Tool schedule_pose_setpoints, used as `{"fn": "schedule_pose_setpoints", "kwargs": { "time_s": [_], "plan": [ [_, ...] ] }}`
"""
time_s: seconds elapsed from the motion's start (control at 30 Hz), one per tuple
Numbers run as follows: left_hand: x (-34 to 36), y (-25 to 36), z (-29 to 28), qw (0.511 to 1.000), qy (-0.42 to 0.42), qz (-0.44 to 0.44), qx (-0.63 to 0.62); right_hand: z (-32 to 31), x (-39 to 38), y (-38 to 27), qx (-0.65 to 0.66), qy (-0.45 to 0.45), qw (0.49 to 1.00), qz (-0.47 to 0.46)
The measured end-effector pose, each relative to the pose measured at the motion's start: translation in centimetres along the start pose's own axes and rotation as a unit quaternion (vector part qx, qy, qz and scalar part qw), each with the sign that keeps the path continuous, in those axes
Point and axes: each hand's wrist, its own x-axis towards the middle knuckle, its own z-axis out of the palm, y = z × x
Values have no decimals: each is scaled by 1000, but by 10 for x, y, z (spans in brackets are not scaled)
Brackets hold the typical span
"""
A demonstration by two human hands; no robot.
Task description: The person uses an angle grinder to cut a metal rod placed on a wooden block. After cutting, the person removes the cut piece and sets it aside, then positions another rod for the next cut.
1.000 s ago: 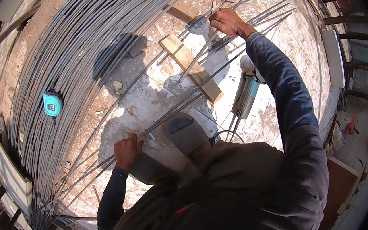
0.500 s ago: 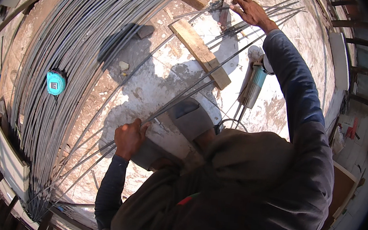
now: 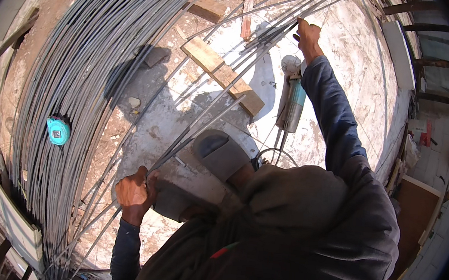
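The left hand (image 3: 134, 188), lower left of centre in the frame, is closed in a fist around rods (image 3: 218, 117); the thumb lies along them and their lower ends slant on past it toward the lower left. This hold looks meant to keep the near ends gathered and steady. From the fist the rods fan toward the upper right; one ends short, its tip free in the middle of the frame, while others run on to the upper right.

There the right hand (image 3: 308, 35) is at the rods' far part, fingers partly curled with a gap between them. I cannot tell whether it has hold of a rod or only touches one. The wide spread of the arms probably suits the length of the rods.

A wood block (image 3: 223, 74) lies aslant at upper centre with rods passing over it, which likely props them off the floor (image 3: 353, 60). The grinder (image 3: 294, 103) lies on the floor right of the block, under the right forearm and apart from the rods, seemingly within easy reach; its cable loops near the foot (image 3: 223, 153). At left, the tape measure (image 3: 58, 131) rests on the big bundle (image 3: 78, 75), perhaps because that gives a handy perch.
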Motion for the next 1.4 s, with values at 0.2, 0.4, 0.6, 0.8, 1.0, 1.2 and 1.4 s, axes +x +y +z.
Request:
{"fn": "schedule_pose_setpoints", "kwargs": {
  "time_s": [0.2,0.4,0.6,0.8,1.0,1.2,1.4],
  "plan": [
    [4,-1,-2,1000,-2,-8,-4,-6,46,-19,388,-184,879,206],
    [17,-26,35,998,56,18,8,-14,25,-41,401,-117,892,171],
    [33,-43,55,997,79,18,2,-10,-35,-88,417,-92,899,96],
    [35,-36,52,995,91,14,29,-26,-49,-126,438,-129,889,47],
    [3,-18,42,998,57,27,23,-20,24,-53,384,-164,905,79],
    [-4,-10,16,993,103,46,16,-16,38,-65,422,-247,868,90],
    [-17,12,-17,994,105,-5,5,35,34,-24,415,-208,862,201]
  ]
}}
